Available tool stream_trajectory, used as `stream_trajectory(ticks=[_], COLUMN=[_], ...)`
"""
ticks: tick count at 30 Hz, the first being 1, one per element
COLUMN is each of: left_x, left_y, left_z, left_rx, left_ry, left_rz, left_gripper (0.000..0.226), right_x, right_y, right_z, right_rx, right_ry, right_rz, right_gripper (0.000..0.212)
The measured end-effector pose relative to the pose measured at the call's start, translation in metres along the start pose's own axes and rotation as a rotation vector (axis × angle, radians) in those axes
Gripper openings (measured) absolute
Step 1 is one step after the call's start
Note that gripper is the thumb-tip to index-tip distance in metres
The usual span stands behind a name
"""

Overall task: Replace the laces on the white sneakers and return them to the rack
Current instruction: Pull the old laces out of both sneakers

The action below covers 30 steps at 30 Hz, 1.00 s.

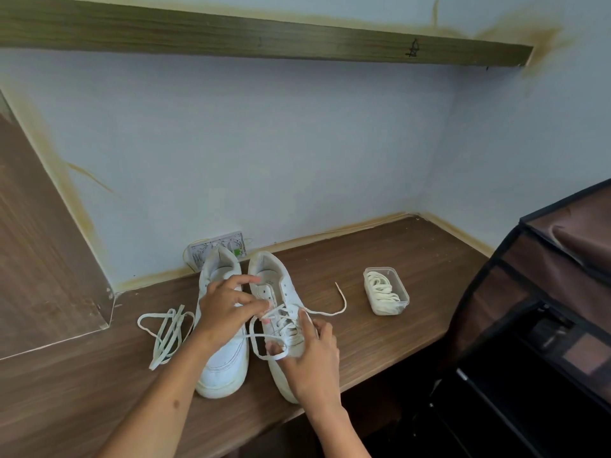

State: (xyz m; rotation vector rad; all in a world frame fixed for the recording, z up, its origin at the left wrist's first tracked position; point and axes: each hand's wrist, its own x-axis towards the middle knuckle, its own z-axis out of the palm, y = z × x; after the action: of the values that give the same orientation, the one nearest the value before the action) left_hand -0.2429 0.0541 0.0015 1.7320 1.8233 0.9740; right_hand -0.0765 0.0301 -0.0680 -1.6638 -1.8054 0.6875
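— Far left on the wooden desk (380,259)?
— Loose lace (165,328), tangled flat on the wood, just beside the left sneaker (222,355). Touching nothing else.

— And that left sneaker?
— Upright, toe toward the camera, heel near the wall socket (216,247). No lace threaded through, as far as can be seen. Side by side with the right sneaker (279,285), almost touching.

— Left hand (228,309)?
— Reaching across the left sneaker, fingertips pressed together, pinching the lace (267,353) over the tongue of the right sneaker.

— Right sneaker, then?
— Partly laced, criss-crossed over the front eyelets. One big loop hanging toward the toe, one free end trailing right across the desk.

— Right hand (310,355)?
— Over the toe half of that sneaker, thumb and fingers curled, gripping the lace at the loop. Exact pinch point hard to make out.

— Further right?
— Small clear plastic box (386,290), lid off, with more pale laces coiled inside. Well apart from the sneakers.

— And at the edge?
— Brown fabric shoe rack (545,292) with black trim, standing beside the desk, dark inside.
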Motion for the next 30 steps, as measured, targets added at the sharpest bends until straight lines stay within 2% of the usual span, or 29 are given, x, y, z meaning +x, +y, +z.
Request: stream_trajectory(ticks=[2, 5, 8, 11, 14, 16, 19, 22, 24, 30], left_x=[0.0, 0.0, 0.0, 0.003, 0.005, 0.005, 0.001, -0.001, -0.002, 0.002], left_y=[0.001, 0.006, 0.013, 0.016, 0.014, 0.013, 0.007, -0.004, -0.004, 0.009], left_z=[0.002, 0.008, 0.014, 0.023, 0.024, 0.017, -0.007, -0.021, -0.017, 0.003], left_rx=[0.223, 0.543, 0.673, 0.807, 0.755, 0.628, 0.495, 0.659, 0.745, 0.7], left_ry=[0.113, 0.264, 0.279, 0.253, 0.258, 0.305, 0.331, 0.226, 0.157, 0.332], left_rz=[0.018, 0.16, 0.281, 0.33, 0.377, 0.321, 0.038, -0.227, -0.258, 0.21], left_gripper=[0.038, 0.035, 0.027, 0.021, 0.02, 0.018, 0.022, 0.028, 0.03, 0.022], right_x=[0.0, 0.0, 0.0, 0.0, 0.0, 0.0, 0.0, 0.0, 0.0, 0.0], right_y=[0.0, -0.001, -0.002, -0.003, -0.003, -0.003, -0.001, -0.002, -0.002, -0.002], right_z=[-0.001, 0.0, 0.001, 0.002, 0.001, 0.001, 0.0, 0.0, 0.0, 0.001], right_rx=[0.005, 0.005, 0.005, 0.015, 0.006, 0.002, 0.001, -0.006, -0.006, -0.023], right_ry=[0.005, 0.017, 0.005, 0.013, 0.01, 0.004, 0.006, 0.011, 0.015, 0.019], right_rz=[-0.013, -0.012, -0.003, 0.018, 0.018, 0.008, -0.002, -0.018, -0.021, -0.019], right_gripper=[0.087, 0.088, 0.093, 0.103, 0.1, 0.092, 0.087, 0.087, 0.087, 0.088])
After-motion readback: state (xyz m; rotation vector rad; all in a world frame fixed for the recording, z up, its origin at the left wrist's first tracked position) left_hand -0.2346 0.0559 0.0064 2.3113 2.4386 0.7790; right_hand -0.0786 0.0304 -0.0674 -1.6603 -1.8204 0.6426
